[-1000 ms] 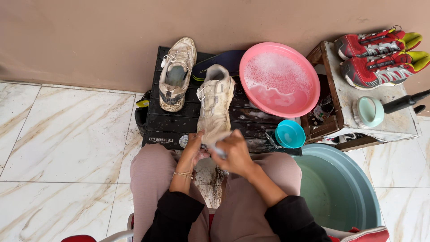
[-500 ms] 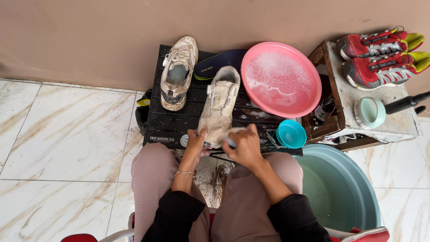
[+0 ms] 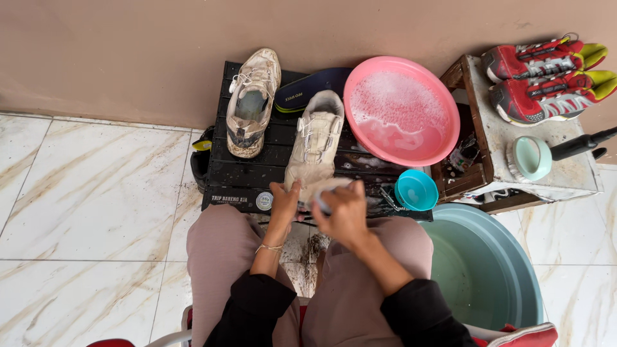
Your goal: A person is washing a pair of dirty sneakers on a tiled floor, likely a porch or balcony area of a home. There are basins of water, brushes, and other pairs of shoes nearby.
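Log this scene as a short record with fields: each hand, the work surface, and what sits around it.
left hand: grips the heel of the dirty white shoe
right hand: closed on a brush, mostly hidden, at the shoe's heel
surface: black crate
also on crate: second dirty shoe, blue insole, pink basin with suds
nearby: teal cup, large green tub, red shoes on a wooden stand

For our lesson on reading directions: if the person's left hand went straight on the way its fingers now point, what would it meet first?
Probably the dirty white shoe: the left hand already touches its heel end, its fingers pointing along it.
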